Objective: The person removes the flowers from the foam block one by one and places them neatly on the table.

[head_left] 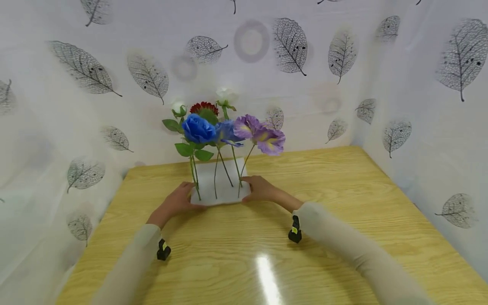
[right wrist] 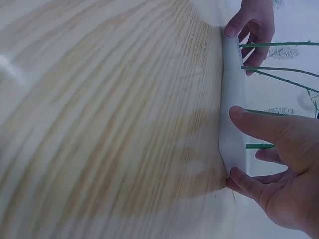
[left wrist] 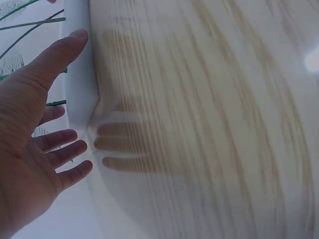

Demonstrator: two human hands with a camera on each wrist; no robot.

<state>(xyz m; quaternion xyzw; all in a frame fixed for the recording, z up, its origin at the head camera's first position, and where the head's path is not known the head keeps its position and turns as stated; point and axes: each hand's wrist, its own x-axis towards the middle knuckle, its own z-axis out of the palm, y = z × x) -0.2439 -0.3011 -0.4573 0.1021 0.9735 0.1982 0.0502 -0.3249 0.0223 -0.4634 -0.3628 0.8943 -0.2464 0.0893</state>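
A white foam block lies on the table with several artificial flower stems standing in it. My left hand holds its left side, with the thumb on the front edge and the other fingers loosely bent round the corner. At the right side my right hand grips the block, thumb against the front edge and fingers by the corner. Above rise a blue rose, a blue flower, purple irises, a dark red flower and pale white blooms.
The wood-grain table reaches in front of the block and to both sides, with a bright light reflection. White curtains printed with grey leaves enclose the back and sides. Black wrist cameras sit on both sleeves.
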